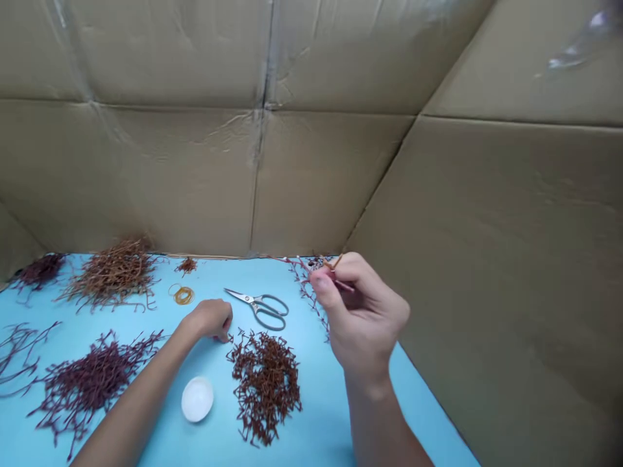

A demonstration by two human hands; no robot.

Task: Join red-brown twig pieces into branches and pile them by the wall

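My right hand [367, 311] is raised at the right, thumb and fingers pinched on thin reddish twigs [346, 285]. A short, lighter brown piece [335, 262] sticks out above the thumb tip. Behind that hand, a strand of linked dark red twigs [311, 295] lies along the sheet. My left hand [211, 319] rests low with curled fingers at the upper left edge of a pile of short brown forked twig pieces [267, 386]. Its fingertips point down, and I cannot make out what is between them. Scissors [260, 305] with grey-green handles lie just right of it.
A small white dish [197, 399] stands beside my left forearm. Yellow rubber bands [183, 296] lie farther back. Purple-red twigs [95, 376], a heap of brown twigs [119, 272] and a dark bundle [41, 269] fill the left. Cardboard walls [195, 181] enclose the blue surface [326, 415].
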